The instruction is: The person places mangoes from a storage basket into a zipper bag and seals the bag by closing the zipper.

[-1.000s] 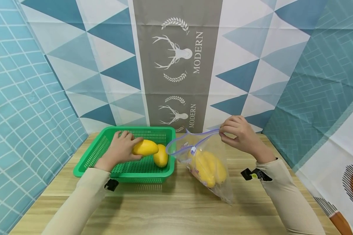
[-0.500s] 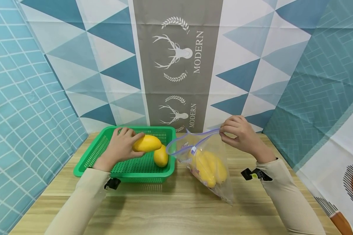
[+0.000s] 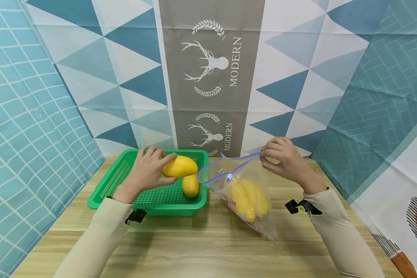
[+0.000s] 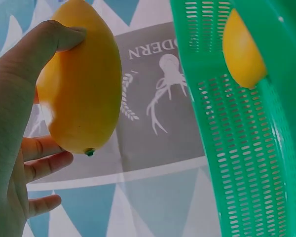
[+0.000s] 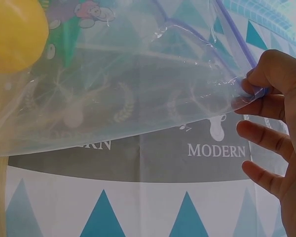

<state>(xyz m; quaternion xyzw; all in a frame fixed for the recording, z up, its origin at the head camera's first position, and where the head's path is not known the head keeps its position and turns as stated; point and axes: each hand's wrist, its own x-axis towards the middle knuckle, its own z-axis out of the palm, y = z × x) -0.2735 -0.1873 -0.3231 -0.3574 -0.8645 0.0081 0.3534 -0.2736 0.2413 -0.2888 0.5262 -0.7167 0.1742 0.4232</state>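
Between thumb and fingers, my left hand (image 3: 146,172) grips a yellow mango (image 3: 180,166) above the right part of the green basket (image 3: 149,207). In the left wrist view that mango (image 4: 86,84) shows a small green stem end. A second mango (image 3: 190,186) lies in the basket's right end, partly covered by the held one. My right hand (image 3: 283,160) pinches the top corner of a clear zip bag (image 3: 217,175), as the right wrist view also shows. The bag's purple-edged mouth gapes toward the basket. Yellow mangoes (image 3: 248,199) rest inside the bag; their exact number is unclear.
Basket and bag stand side by side on a wooden table (image 3: 208,251). Behind them rises a patterned cloth backdrop (image 3: 208,77), with tiled-print cloth (image 3: 31,116) on the left and more cloth (image 3: 378,116) on the right.
My left hand has carried the mango a little to the right and up, closer to the bag's mouth. The right hand and the bag have stayed almost still.
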